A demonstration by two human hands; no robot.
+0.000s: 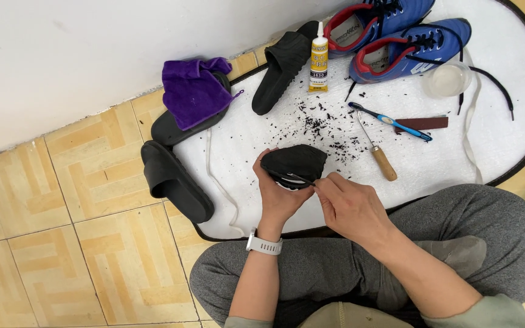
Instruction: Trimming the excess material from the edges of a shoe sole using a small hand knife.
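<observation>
My left hand [277,197] grips a black shoe [295,161] from below, holding it over the white mat [250,140]. My right hand [350,203] pinches a thin metal tool [301,178] whose tip touches the shoe's edge near its pale sole. A white watch [264,245] is on my left wrist. Black crumbs [323,124] lie scattered on the mat just beyond the shoe.
On the mat lie a wooden-handled awl [380,155], a blue toothbrush [390,121], a brown strip [423,123], a glue tube [319,58], a clear cup [449,79], two blue sports shoes [408,42], laces. Black slippers [174,179] and a purple cloth [195,91] sit left, near the white wall.
</observation>
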